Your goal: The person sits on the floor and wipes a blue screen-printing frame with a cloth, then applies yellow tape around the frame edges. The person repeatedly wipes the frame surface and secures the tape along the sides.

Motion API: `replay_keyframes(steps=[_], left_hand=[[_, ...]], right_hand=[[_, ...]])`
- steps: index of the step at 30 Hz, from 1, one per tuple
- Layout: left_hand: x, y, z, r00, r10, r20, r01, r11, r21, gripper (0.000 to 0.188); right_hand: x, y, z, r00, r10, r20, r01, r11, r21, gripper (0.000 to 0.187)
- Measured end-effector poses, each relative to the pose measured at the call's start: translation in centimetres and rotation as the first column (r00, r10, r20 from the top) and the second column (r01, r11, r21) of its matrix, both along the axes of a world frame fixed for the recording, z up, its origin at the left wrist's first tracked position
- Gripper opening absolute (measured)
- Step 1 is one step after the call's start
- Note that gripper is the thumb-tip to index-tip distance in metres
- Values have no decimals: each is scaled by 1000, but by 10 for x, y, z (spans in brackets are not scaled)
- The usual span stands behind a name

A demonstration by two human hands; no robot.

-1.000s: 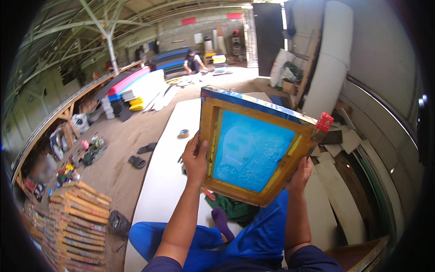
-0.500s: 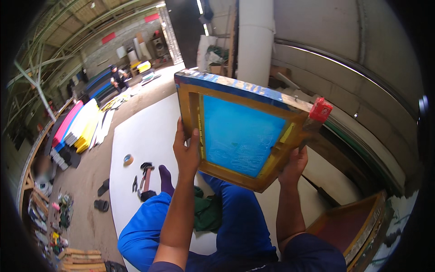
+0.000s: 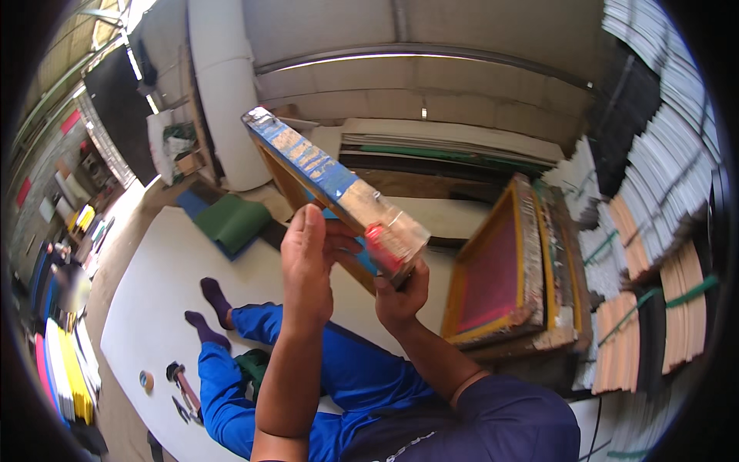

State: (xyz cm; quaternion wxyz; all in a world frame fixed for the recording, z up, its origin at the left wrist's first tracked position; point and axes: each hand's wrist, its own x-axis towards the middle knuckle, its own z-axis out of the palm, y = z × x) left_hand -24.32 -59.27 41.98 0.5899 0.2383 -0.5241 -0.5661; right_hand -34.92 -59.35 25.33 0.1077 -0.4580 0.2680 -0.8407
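Wooden screen frame (image 3: 331,179) being held edge-on at chest height, above the lap.
Running long axis from upper left, away from body, down to lower right; left hand (image 3: 306,266) clasping near side mid-length, right hand (image 3: 400,296) gripping lower right end, nearer stacked frames (image 3: 508,269).

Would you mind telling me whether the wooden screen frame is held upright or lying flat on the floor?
Held up, tilted. Left hand and right hand grip the frame edge-on, above the white mat.
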Motion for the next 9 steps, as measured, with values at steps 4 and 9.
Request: replay_keyframes(steps=[4,9], left_hand=[[-54,14,-5,991,-114,-71,122,985,124,39],[-82,11,-36,953,-295,-70,303,935,185,52]], right_hand=[[-41,16,-34,957,-228,-182,226,974,-31,65],[-58,54,-18,901,-352,-253,320,934,-158,83]])
